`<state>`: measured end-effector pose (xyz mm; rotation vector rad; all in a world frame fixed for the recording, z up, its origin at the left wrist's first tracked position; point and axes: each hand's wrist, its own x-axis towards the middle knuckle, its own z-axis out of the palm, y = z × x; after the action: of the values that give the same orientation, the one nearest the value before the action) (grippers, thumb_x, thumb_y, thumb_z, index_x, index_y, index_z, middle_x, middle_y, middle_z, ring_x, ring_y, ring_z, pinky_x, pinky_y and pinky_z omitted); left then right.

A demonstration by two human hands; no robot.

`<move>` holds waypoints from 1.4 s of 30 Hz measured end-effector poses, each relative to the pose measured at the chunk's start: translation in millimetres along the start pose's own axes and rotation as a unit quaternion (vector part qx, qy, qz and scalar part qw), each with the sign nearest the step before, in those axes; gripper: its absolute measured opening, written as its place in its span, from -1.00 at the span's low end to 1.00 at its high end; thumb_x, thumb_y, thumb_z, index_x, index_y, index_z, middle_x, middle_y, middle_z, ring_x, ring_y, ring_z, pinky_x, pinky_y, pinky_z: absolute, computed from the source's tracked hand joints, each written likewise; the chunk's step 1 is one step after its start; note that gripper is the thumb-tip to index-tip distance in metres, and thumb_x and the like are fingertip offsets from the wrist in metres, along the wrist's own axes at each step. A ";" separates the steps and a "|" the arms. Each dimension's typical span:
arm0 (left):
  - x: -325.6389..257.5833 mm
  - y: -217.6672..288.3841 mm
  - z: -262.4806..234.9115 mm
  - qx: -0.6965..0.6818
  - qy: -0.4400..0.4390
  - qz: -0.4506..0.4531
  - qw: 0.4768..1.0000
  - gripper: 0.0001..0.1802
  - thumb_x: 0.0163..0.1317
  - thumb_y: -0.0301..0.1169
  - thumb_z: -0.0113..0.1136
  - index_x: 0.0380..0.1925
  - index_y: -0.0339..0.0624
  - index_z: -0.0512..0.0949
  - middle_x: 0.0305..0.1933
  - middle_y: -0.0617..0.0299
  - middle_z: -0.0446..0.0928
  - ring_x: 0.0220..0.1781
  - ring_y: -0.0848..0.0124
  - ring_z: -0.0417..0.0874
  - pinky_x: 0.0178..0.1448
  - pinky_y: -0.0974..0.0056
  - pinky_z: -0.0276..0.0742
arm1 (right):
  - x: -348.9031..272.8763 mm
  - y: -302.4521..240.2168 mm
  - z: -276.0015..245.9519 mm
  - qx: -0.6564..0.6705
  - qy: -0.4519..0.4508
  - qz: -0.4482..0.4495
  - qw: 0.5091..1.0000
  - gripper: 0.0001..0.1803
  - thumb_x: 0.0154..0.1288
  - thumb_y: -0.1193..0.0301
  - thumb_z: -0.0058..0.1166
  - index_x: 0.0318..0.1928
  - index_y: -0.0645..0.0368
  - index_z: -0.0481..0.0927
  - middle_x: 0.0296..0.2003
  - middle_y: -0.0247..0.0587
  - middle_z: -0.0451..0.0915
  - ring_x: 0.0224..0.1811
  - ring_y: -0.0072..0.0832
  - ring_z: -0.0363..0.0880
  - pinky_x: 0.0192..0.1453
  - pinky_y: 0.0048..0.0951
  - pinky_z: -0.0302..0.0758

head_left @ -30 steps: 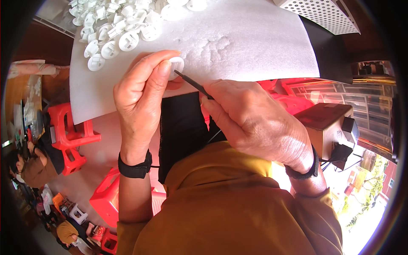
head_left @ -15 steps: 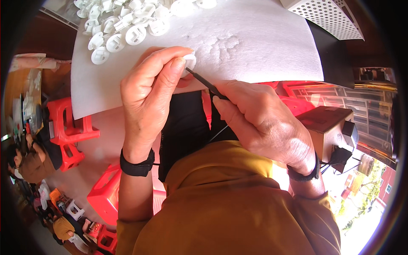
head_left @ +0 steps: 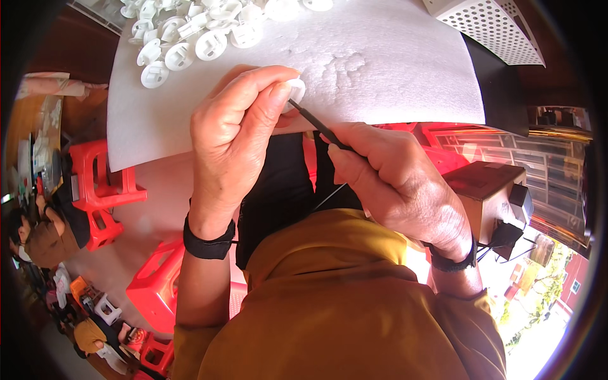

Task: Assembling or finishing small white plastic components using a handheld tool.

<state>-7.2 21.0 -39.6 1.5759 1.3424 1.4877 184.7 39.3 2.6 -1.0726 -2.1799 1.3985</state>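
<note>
My left hand (head_left: 237, 126) pinches a small round white plastic part (head_left: 296, 88) between thumb and fingers, just above the near side of the table. Much of that part is hidden by the fingers. In my right hand (head_left: 396, 171) is a thin dark tool (head_left: 315, 121), its handle mostly inside the fist; its kind I cannot make out. The tool's tip meets the white part beside my left thumb. Beyond my left hand, a pile of similar white plastic parts (head_left: 211, 45) lies on the table's white covering (head_left: 392, 69).
A white perforated box (head_left: 491, 28) stands at the far right of the table. Red plastic stools (head_left: 104, 174) are on the floor to the left, where other people (head_left: 54, 237) sit. A brown box (head_left: 484, 187) is at my right, beside stacked clear trays (head_left: 538, 168).
Both hands have shifted slightly to the right together with the white part and the tool. The tool's tip stays at the part. The whole view has also moved a little.
</note>
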 end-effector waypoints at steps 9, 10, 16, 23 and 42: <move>1.4 -2.2 -1.4 0.030 -0.003 0.029 0.999 -0.85 0.33 -0.52 0.10 -0.20 -0.37 0.59 -0.37 0.26 0.52 -0.40 0.57 0.55 -0.30 0.48 0.49 | -0.4 1.6 2.6 -0.050 0.025 -0.046 0.997 -0.86 0.29 0.48 -0.01 -0.31 0.35 0.44 -0.47 0.16 0.49 -0.34 0.12 0.49 -0.30 -0.07 0.41; 1.4 -3.0 -1.8 0.040 -0.005 0.037 0.999 -0.85 0.33 -0.52 0.10 -0.20 -0.36 0.59 -0.37 0.26 0.52 -0.40 0.57 0.55 -0.31 0.47 0.49 | -0.4 1.6 3.0 -0.046 0.025 -0.045 0.998 -0.86 0.29 0.48 -0.01 -0.31 0.35 0.44 -0.48 0.16 0.49 -0.34 0.13 0.49 -0.30 -0.07 0.41; 1.2 0.0 0.0 0.025 -0.001 0.015 1.000 -0.85 0.33 -0.52 0.10 -0.20 -0.36 0.59 -0.37 0.25 0.52 -0.41 0.55 0.56 -0.32 0.47 0.49 | -0.1 3.1 4.3 -0.019 0.026 -0.022 0.999 -0.86 0.29 0.49 -0.02 -0.25 0.35 0.46 -0.47 0.17 0.49 -0.35 0.13 0.48 -0.30 -0.08 0.41; -1.6 -0.2 -0.5 0.019 -0.007 -0.013 1.000 -0.79 0.37 -0.48 0.03 -0.15 -0.34 0.61 -0.29 0.37 0.53 -0.32 0.67 0.40 -0.23 0.56 0.30 | -0.9 4.6 4.3 0.001 0.020 -0.022 1.000 -0.86 0.30 0.49 -0.02 -0.24 0.35 0.46 -0.48 0.16 0.49 -0.36 0.13 0.48 -0.32 -0.11 0.40; 1.4 0.0 -0.1 -0.016 -0.003 -0.009 1.000 -0.83 0.34 -0.51 0.07 -0.18 -0.37 0.59 -0.33 0.25 0.54 -0.38 0.55 0.58 -0.28 0.47 0.53 | 0.6 12.8 6.5 -0.002 0.038 -0.058 0.998 -0.86 0.27 0.48 0.04 -0.27 0.34 0.45 -0.51 0.15 0.48 -0.41 0.11 0.47 -0.36 -0.12 0.40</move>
<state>-7.5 22.2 -39.1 1.5435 1.3207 1.4856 185.5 38.6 -11.7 -0.9678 -2.1540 1.2826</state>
